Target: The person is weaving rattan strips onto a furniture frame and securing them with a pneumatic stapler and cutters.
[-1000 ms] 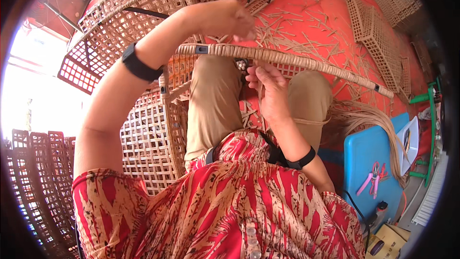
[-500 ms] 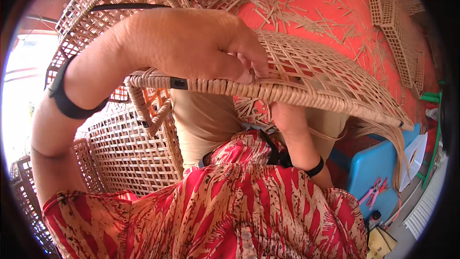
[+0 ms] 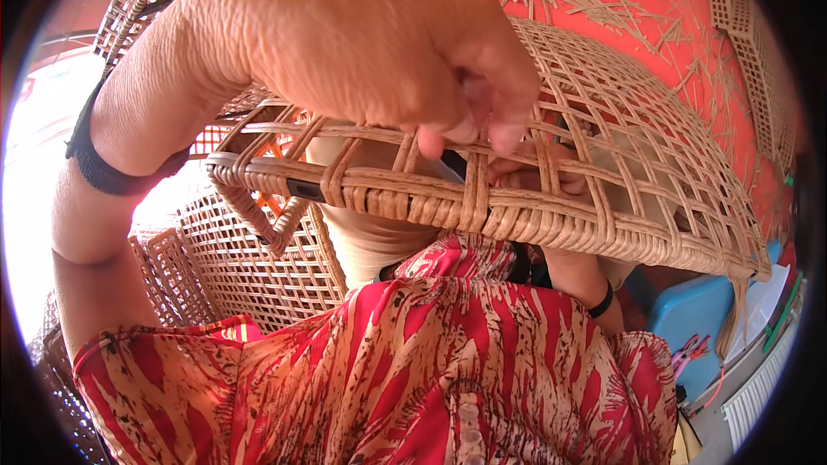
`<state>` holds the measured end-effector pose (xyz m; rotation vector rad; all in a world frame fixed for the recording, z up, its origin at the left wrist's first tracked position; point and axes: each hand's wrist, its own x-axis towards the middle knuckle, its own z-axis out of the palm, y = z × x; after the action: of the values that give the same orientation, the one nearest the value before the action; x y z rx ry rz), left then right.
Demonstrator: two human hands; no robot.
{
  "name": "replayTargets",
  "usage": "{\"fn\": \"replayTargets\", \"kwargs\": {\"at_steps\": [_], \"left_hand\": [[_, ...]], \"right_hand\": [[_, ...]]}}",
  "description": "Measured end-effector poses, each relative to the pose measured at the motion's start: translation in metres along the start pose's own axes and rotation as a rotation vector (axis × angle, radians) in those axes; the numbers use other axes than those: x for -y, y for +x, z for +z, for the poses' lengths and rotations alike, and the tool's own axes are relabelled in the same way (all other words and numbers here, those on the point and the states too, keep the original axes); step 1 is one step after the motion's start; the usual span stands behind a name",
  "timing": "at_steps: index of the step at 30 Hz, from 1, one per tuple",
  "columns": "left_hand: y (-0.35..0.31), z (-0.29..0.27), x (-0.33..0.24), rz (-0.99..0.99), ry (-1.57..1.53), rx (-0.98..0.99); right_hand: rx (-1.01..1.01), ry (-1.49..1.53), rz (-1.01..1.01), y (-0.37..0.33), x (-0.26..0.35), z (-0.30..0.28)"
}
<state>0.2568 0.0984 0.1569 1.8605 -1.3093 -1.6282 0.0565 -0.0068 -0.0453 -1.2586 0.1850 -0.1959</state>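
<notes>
A tan wicker panel point(image 3: 603, 90) with an open lattice and a tightly wrapped rim lies across my lap. Over its near side arches my left hand point(image 3: 370, 43), with fingers bent and thumb and fingertips down at the strands just behind the rim. What they pinch is too small to make out. Beneath the panel, my right hand point(image 3: 568, 179) shows partly through the lattice, its fingers curled. Close to those fingers is a dark flat piece point(image 3: 453, 165), mostly hidden by strands; whether the right hand holds it is unclear.
Another woven wicker piece point(image 3: 258, 263) stands at my left. Cut cane scraps point(image 3: 620, 13) litter the red floor ahead, with more lattice panels point(image 3: 749, 60) at the far right. On my right are a blue stool point(image 3: 689, 314) and pink-handled pliers point(image 3: 689, 353).
The panel has tilted and come closer, its rim lower in view and more lattice showing. My left hand has shifted right and nearer. The dark flat piece now shows beneath the strands.
</notes>
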Motion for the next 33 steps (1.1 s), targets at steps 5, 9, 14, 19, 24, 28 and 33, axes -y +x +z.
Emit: {"fn": "replayTargets", "kwargs": {"at_steps": [5,9,14,19,24,28,33], "left_hand": [[0.004,0.006,0.015,0.297,-0.032,-0.004],[0.006,0.011,0.003,0.292,0.145,-0.063],[0.004,0.022,0.004,0.215,0.333,-0.146],[0.004,0.027,0.003,0.362,0.672,-0.308],[0.009,0.035,0.004,0.372,0.870,-0.381],[0.005,0.040,0.014,0.413,0.867,-0.513],[0.012,0.031,0.015,0.365,0.838,-0.481]], "right_hand": [[-0.007,-0.072,-0.006,-0.003,-0.005,-0.002],[-0.042,-0.147,-0.027,-0.004,-0.008,-0.006],[0.015,-0.639,-0.115,-0.002,-0.025,-0.022],[-0.106,-0.173,-0.042,0.005,-0.010,-0.013],[-0.185,-0.170,0.057,0.005,-0.038,-0.020],[-0.044,-0.541,-0.014,0.015,-0.025,-0.017],[0.019,0.327,0.052,0.023,0.019,0.006]]}}
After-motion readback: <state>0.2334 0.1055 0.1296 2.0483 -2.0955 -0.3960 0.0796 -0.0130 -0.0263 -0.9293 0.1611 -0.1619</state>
